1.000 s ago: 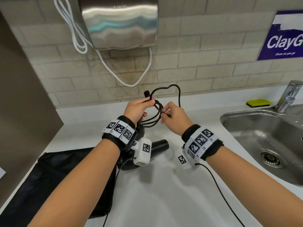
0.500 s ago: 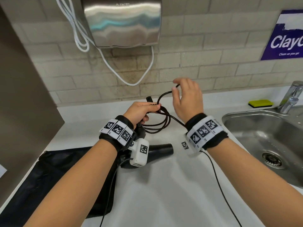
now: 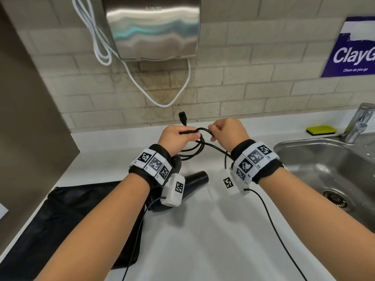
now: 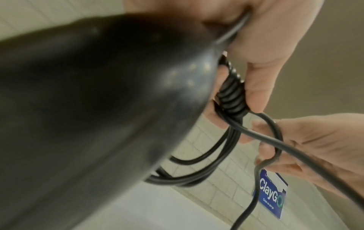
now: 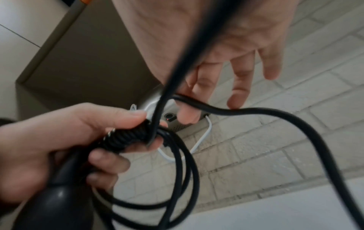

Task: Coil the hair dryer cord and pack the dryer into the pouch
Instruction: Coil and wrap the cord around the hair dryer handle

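- Pouch (image 3: 67, 216): one, black, flat on the surface (image 3: 203, 240), far left.
- Hair dryer (image 3: 194, 180): one, just right of the pouch, under the left wrist.
- Left hand (image 3: 175, 136): fingers clamp the gathered cord (image 3: 194, 151) loops, roughly three, plug (image 3: 182, 117) poking up.
- Right hand (image 3: 229, 132): fingers hook the next loop. Best laid same size, untwisted.
- One sink (image 3: 324, 159), far right.

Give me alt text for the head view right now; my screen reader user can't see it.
Over a white counter, the left hand grips coiled loops of a black cord while the right hand holds the next loop beside it. A black hair dryer is partly hidden under the left wrist, with a black pouch lying flat at left and a steel sink at right.
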Action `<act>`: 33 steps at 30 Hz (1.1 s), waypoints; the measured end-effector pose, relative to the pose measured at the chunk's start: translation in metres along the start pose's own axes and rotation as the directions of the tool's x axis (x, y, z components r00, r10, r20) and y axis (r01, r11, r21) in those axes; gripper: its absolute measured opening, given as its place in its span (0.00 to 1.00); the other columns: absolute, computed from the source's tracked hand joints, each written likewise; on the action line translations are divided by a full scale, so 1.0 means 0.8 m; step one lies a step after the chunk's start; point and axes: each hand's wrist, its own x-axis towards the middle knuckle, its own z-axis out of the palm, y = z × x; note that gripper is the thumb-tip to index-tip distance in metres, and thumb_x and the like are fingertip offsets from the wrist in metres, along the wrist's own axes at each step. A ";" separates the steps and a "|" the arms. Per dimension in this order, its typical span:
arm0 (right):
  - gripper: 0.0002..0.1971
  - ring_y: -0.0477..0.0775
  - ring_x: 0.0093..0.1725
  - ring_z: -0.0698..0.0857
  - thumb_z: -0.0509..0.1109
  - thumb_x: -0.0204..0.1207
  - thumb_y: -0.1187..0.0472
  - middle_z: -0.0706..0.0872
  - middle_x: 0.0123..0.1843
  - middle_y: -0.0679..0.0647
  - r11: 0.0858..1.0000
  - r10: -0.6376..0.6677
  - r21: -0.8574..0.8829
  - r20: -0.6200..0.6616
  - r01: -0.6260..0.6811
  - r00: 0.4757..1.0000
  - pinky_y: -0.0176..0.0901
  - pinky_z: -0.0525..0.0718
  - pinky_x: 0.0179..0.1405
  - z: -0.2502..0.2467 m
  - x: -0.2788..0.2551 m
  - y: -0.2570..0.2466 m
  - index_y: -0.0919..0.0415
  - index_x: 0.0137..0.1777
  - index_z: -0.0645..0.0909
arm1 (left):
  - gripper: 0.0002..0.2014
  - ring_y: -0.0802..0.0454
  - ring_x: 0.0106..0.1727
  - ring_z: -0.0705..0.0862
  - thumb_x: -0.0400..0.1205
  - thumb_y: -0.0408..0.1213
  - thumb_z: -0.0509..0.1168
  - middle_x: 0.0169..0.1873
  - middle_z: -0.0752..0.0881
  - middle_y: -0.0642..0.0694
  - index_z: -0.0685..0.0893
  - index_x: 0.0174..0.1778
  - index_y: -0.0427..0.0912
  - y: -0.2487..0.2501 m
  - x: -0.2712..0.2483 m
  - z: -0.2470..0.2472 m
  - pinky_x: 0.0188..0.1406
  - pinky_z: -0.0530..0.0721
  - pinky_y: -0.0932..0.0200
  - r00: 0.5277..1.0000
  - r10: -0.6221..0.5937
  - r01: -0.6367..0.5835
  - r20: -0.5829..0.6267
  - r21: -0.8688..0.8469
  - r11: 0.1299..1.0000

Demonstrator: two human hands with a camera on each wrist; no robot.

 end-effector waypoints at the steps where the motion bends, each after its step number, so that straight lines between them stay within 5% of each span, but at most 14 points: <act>1: 0.17 0.55 0.47 0.85 0.57 0.82 0.54 0.91 0.40 0.54 0.999 -0.006 0.035 0.008 0.005 1.000 0.48 0.80 0.58 0.002 -0.001 0.001 0.60 0.43 0.86 | 0.11 0.69 0.34 0.82 0.74 0.35 0.74 0.37 0.87 0.53 0.88 0.52 0.44 -0.001 0.001 0.002 0.39 0.75 0.74 1.000 0.004 -0.004 -0.018 -0.004 1.000; 3: 0.17 0.55 0.47 0.83 0.55 0.83 0.55 0.90 0.43 0.56 0.994 -0.011 0.109 0.032 0.008 0.999 0.47 0.80 0.57 0.007 -0.002 0.005 0.61 0.45 0.84 | 0.09 0.61 0.41 0.83 0.73 0.37 0.75 0.40 0.88 0.51 0.89 0.49 0.48 -0.002 0.001 0.003 0.51 0.80 0.62 0.998 0.007 -0.009 -0.067 -0.024 1.000; 6: 0.16 0.58 0.61 0.79 0.56 0.82 0.53 0.84 0.61 0.58 0.992 -0.103 0.080 0.005 0.102 0.995 0.50 0.76 0.63 0.012 -0.006 0.015 0.59 0.61 0.80 | 0.11 0.64 0.33 0.78 0.75 0.37 0.74 0.46 0.89 0.45 0.89 0.52 0.46 -0.001 0.001 0.001 0.59 0.79 0.55 0.992 -0.001 -0.009 -0.123 -0.081 0.997; 9: 0.15 0.56 0.61 0.79 0.58 0.82 0.54 0.83 0.61 0.56 0.983 -0.179 0.044 0.074 0.177 0.981 0.48 0.76 0.62 0.011 -0.011 0.020 0.58 0.63 0.79 | 0.12 0.67 0.32 0.78 0.76 0.35 0.72 0.46 0.89 0.44 0.88 0.56 0.42 0.000 0.000 -0.002 0.50 0.73 0.63 0.996 0.005 -0.015 -0.093 -0.104 0.994; 11: 0.14 0.44 0.46 0.82 0.55 0.84 0.59 0.86 0.49 0.54 0.968 -0.196 0.186 0.149 0.167 0.969 0.39 0.75 0.50 0.012 -0.017 0.017 0.61 0.58 0.81 | 0.13 0.66 0.34 0.81 0.76 0.35 0.72 0.43 0.89 0.45 0.87 0.57 0.41 0.000 0.000 -0.004 0.43 0.73 0.70 0.998 -0.002 -0.004 -0.070 -0.087 0.996; 13: 0.16 0.32 0.33 0.78 0.51 0.85 0.61 0.83 0.38 0.49 0.904 -0.202 0.414 0.190 0.108 0.961 0.29 0.71 0.41 0.015 -0.021 0.015 0.63 0.55 0.82 | 0.13 0.69 0.24 0.79 0.77 0.35 0.71 0.39 0.87 0.46 0.86 0.57 0.41 0.003 -0.003 -0.007 0.26 0.71 0.77 0.999 -0.013 0.010 -0.039 -0.057 0.998; 17: 0.13 0.46 0.27 0.69 0.49 0.83 0.68 0.74 0.38 0.52 0.754 -0.100 0.654 0.200 -0.057 0.975 0.31 0.67 0.23 0.028 -0.019 0.017 0.55 0.55 0.73 | 0.12 0.67 0.14 0.73 0.79 0.32 0.68 0.39 0.86 0.43 0.85 0.58 0.39 0.011 -0.011 -0.013 0.16 0.65 0.75 0.997 -0.023 0.023 0.076 -0.006 1.000; 19: 0.23 0.49 0.29 0.69 0.50 0.76 0.76 0.73 0.44 0.52 0.811 -0.079 0.580 0.240 -0.078 0.968 0.34 0.69 0.22 0.026 -0.014 0.016 0.49 0.60 0.70 | 0.12 0.67 0.16 0.75 0.79 0.32 0.68 0.38 0.87 0.44 0.86 0.58 0.40 0.013 -0.015 -0.013 0.22 0.67 0.71 0.989 -0.028 0.020 0.144 0.057 0.998; 21: 0.31 0.49 0.38 0.75 0.50 0.72 0.80 0.76 0.52 0.48 0.909 -0.189 0.414 0.327 0.040 0.926 0.27 0.74 0.27 0.022 -0.008 0.017 0.49 0.68 0.70 | 0.12 0.67 0.17 0.75 0.78 0.32 0.69 0.38 0.87 0.44 0.87 0.57 0.42 0.013 -0.018 -0.012 0.24 0.67 0.69 0.979 -0.030 0.011 0.202 0.097 0.995; 23: 0.27 0.46 0.50 0.76 0.55 0.76 0.77 0.77 0.55 0.45 0.934 -0.308 0.298 0.399 0.196 0.864 0.22 0.73 0.41 0.021 -0.005 0.019 0.54 0.72 0.70 | 0.12 0.66 0.17 0.73 0.78 0.31 0.69 0.37 0.87 0.44 0.86 0.57 0.42 0.014 -0.021 -0.011 0.22 0.67 0.72 0.967 -0.039 0.011 0.250 0.110 0.994; 25: 0.18 0.44 0.47 0.77 0.58 0.80 0.72 0.80 0.47 0.43 0.936 -0.321 0.271 0.399 0.225 0.859 0.25 0.72 0.44 0.020 -0.003 0.019 0.57 0.67 0.75 | 0.13 0.63 0.17 0.70 0.78 0.31 0.69 0.36 0.87 0.45 0.86 0.58 0.42 0.014 -0.022 -0.011 0.19 0.65 0.72 0.964 -0.050 0.026 0.260 0.095 0.995; 29: 0.10 0.50 0.41 0.77 0.61 0.81 0.62 0.79 0.37 0.47 0.971 -0.167 0.210 0.243 0.116 0.956 0.31 0.72 0.37 0.015 0.002 0.033 0.63 0.56 0.81 | 0.10 0.56 0.20 0.67 0.79 0.33 0.69 0.37 0.89 0.47 0.87 0.56 0.41 0.010 -0.022 -0.013 0.18 0.67 0.67 0.979 -0.061 0.063 0.196 -0.006 0.998; 31: 0.10 0.47 0.35 0.75 0.61 0.81 0.60 0.76 0.33 0.46 0.991 -0.056 0.128 0.260 0.023 0.964 0.28 0.70 0.33 0.014 0.003 0.048 0.65 0.55 0.81 | 0.11 0.57 0.20 0.69 0.79 0.35 0.69 0.38 0.90 0.49 0.86 0.57 0.41 0.009 -0.022 -0.015 0.19 0.73 0.67 0.989 -0.063 0.071 0.137 -0.054 0.996; 33: 0.12 0.53 0.38 0.78 0.60 0.82 0.59 0.79 0.36 0.54 0.993 0.117 -0.048 0.338 -0.107 0.934 0.37 0.74 0.37 0.019 0.006 0.070 0.67 0.53 0.80 | 0.11 0.58 0.19 0.70 0.79 0.37 0.68 0.40 0.90 0.49 0.87 0.56 0.43 0.005 -0.021 -0.018 0.20 0.74 0.67 0.996 -0.050 0.056 0.077 -0.089 0.994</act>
